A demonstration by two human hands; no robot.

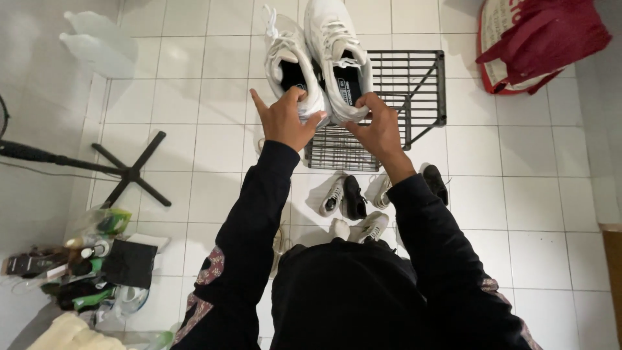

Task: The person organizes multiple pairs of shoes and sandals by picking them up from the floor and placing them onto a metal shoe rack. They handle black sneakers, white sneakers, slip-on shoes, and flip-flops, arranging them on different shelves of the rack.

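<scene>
Left hand: the left hand has its grip closed on the heel of the left white sneaker; thumb on the inner side, fingers curled round the back.
Right hand: the right hand has its grip pinching the heel of the right white sneaker; fingertips pressed on the heel rim.
Sneakers: the pair sits side by side, touching, toes pointing away from the person; dark insoles show inside; both lie over the top of the black metal shoe rack, at its left part.
Rack: slatted, dark, standing on the white tiled floor; a lower tier shows just below the hands.
Below the rack: several small shoes, white and black, lie on the floor near the person's body.
Sleeves: both arms wear black sleeves with a patterned patch.
Left side: a black cross-shaped stand base; a heap of bottles and bags near the lower corner.
Upper right: a red bag on the floor, well apart from the rack.
</scene>
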